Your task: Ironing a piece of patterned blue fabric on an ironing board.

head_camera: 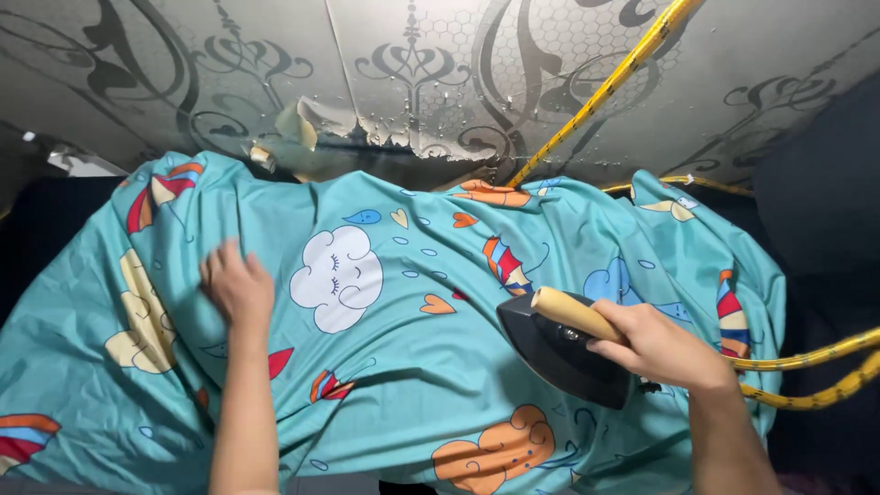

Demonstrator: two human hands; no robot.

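A teal sheet point(412, 357) printed with clouds, umbrellas and hearts lies spread and wrinkled over a padded surface. My right hand point(660, 346) grips the wooden handle of a black flat iron point(561, 353), which rests on the sheet at the right of centre, its tip pointing left. My left hand point(238, 284) lies flat on the sheet at the left, fingers spread, pressing the cloth beside a white cloud print point(336, 279).
A yellow braided cord point(610, 82) runs from the top right down behind the sheet, and loops again at the right edge point(816, 367). A grey wall point(440, 73) with dark swirl patterns stands behind. Dark areas flank the sheet on both sides.
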